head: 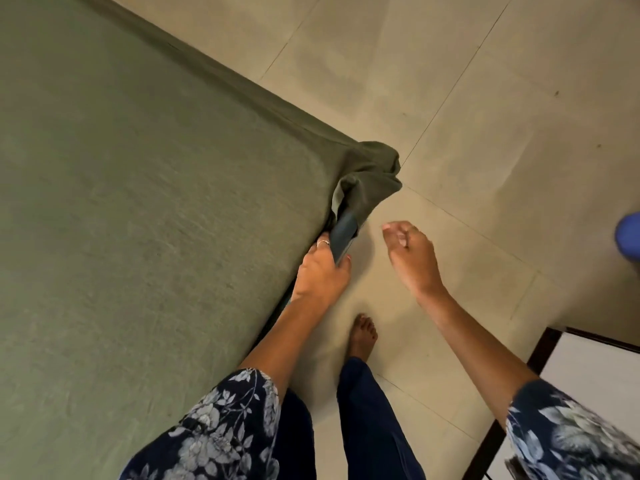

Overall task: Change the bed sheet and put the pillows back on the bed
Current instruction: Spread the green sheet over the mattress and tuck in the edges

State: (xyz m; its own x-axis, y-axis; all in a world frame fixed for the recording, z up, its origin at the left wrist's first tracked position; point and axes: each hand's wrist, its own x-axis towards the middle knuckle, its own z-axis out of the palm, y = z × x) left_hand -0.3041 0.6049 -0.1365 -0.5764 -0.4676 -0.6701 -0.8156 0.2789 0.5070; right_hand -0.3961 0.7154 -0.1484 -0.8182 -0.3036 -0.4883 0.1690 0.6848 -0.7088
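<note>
An olive-green bed sheet (138,202) covers the bed, which fills the left half of the view. At the bed's near corner the sheet bunches into a loose hanging fold (370,174). Below that fold a dark blue-grey mattress corner (343,237) shows. My left hand (323,271) grips that dark corner edge from the side, fingers curled round it. My right hand (410,254) hovers over the floor to the right of the corner, fingers loosely curled, holding nothing. No pillows are in view.
Beige floor tiles (485,98) spread to the right of the bed. A dark-framed white furniture piece (588,368) stands at the lower right. A blue object (628,233) is cut off at the right edge. My bare foot (362,334) stands beside the bed.
</note>
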